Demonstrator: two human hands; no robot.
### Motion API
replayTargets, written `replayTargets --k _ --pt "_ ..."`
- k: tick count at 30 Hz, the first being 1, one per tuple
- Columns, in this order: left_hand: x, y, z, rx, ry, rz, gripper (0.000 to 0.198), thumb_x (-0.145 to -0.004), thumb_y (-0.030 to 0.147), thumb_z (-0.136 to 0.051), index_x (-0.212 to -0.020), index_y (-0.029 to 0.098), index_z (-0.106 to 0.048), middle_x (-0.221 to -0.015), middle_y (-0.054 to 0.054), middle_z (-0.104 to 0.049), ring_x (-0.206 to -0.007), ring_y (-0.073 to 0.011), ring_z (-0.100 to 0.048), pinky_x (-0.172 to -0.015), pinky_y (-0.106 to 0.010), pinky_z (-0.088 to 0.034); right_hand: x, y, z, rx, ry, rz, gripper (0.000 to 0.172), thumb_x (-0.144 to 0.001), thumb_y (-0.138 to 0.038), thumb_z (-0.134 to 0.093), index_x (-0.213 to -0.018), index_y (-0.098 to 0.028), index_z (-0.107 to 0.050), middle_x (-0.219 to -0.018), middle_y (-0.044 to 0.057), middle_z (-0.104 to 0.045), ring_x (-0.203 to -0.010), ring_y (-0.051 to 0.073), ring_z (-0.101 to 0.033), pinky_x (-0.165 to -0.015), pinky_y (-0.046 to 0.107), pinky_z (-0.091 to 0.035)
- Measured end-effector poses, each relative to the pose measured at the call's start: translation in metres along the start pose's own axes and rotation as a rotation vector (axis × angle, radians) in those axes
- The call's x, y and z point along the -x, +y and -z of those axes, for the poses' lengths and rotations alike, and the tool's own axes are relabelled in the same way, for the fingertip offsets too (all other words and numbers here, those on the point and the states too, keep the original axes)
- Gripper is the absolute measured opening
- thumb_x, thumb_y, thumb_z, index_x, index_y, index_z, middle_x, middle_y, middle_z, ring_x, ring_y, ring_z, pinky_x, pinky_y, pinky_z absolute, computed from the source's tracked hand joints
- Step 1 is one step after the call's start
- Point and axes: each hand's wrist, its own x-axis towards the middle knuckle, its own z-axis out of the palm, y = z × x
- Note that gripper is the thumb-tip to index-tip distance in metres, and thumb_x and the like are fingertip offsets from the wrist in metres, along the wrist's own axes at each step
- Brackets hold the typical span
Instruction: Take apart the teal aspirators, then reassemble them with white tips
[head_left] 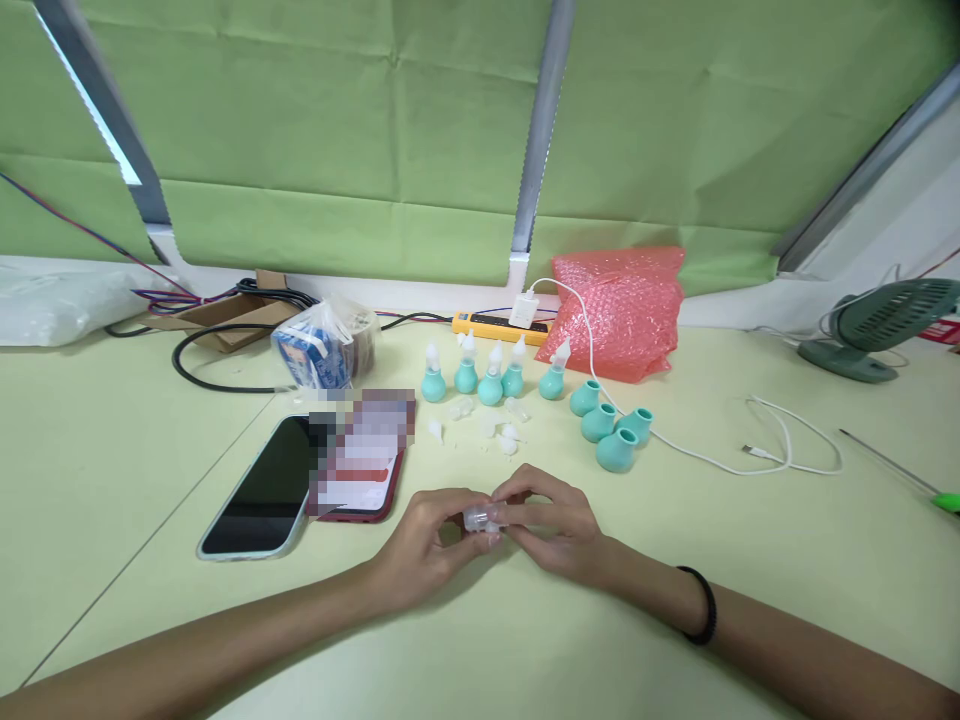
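Between my two hands is a small clear plastic chamber piece point(478, 517), held low over the table. My left hand point(430, 545) grips it from the left, thumb below and fingers above. The fingers of my right hand point(559, 525) pinch its right end, partly hiding it. Beyond my hands lie small loose clear and white parts, among them a white tip point(436, 430) and a clear piece point(517, 408). Behind these stand several teal bulbs with clear nozzles, one being a nasal aspirator point(490, 378). To the right are several open teal bulbs, such as the nearest bulb point(616, 452).
Two phones lie at the left, a dark-screened phone point(262, 490) and a lit phone point(364, 490). At the back are a bagged blue package point(322, 350), a yellow power strip point(469, 325) and a pink bubble-wrap bag point(619, 315). A white cable point(701, 462), screwdriver point(892, 465) and fan point(892, 320) are right.
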Motion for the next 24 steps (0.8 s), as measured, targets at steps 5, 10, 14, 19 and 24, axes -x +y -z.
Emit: replayTargets --k 5,10,14,19,24 --pt "0.0001 -0.0002 -0.0004 0.0 0.026 0.003 0.014 -0.075 0.024 -0.055 -0.074 0.012 -0.062 -0.065 -0.001 -0.056 -0.061 -0.012 -0.047 -0.055 -0.021 -0.036 0.0005 -0.0011 0.0006 -0.024 0.007 0.001 0.032 -0.071 -0.003 -0.054 -0.093 -0.026 -0.059 -0.083 0.003 -0.057 -0.071 0.012 -0.055 -0.057 0.023 -0.046" --pt "-0.0005 -0.0057 -0.0022 0.052 0.053 0.072 0.026 -0.064 0.029 -0.066 -0.085 0.012 -0.064 -0.074 -0.005 -0.062 -0.067 -0.016 -0.054 -0.06 -0.024 -0.043 -0.0023 -0.0035 0.0009 -0.059 0.025 -0.037 0.026 -0.07 -0.006 -0.056 -0.089 -0.023 -0.06 -0.082 0.004 -0.057 -0.071 0.012 -0.055 -0.056 0.024 -0.047" --pt "-0.0001 -0.006 -0.0026 0.08 0.039 0.079 0.025 -0.068 0.029 -0.063 -0.087 0.012 -0.063 -0.076 -0.005 -0.063 -0.068 -0.0162 -0.055 -0.061 -0.024 -0.044 -0.0037 -0.0037 0.0007 -0.06 0.038 -0.044 0.025 -0.071 -0.007 -0.055 -0.089 -0.023 -0.061 -0.082 0.005 -0.057 -0.072 0.013 -0.055 -0.056 0.023 -0.048" --pt "0.0003 -0.0041 -0.0026 0.058 0.037 0.075 0.023 -0.072 0.027 -0.058 -0.089 0.012 -0.062 -0.075 -0.004 -0.062 -0.067 -0.0146 -0.052 -0.058 -0.022 -0.042 -0.0031 -0.0038 0.0008 -0.054 0.047 -0.052 0.028 -0.069 -0.005 -0.056 -0.089 -0.023 -0.062 -0.083 0.005 -0.056 -0.072 0.013 -0.053 -0.056 0.025 -0.047" --pt "0.0017 -0.0055 -0.002 0.022 0.018 0.049 0.022 -0.075 0.029 -0.055 -0.087 0.012 -0.062 -0.073 -0.003 -0.061 -0.065 -0.0135 -0.05 -0.057 -0.021 -0.04 -0.0038 -0.0033 -0.0002 -0.053 0.042 -0.039 0.03 -0.068 -0.003 -0.057 -0.09 -0.022 -0.062 -0.081 0.005 -0.057 -0.07 0.013 -0.053 -0.053 0.025 -0.046"
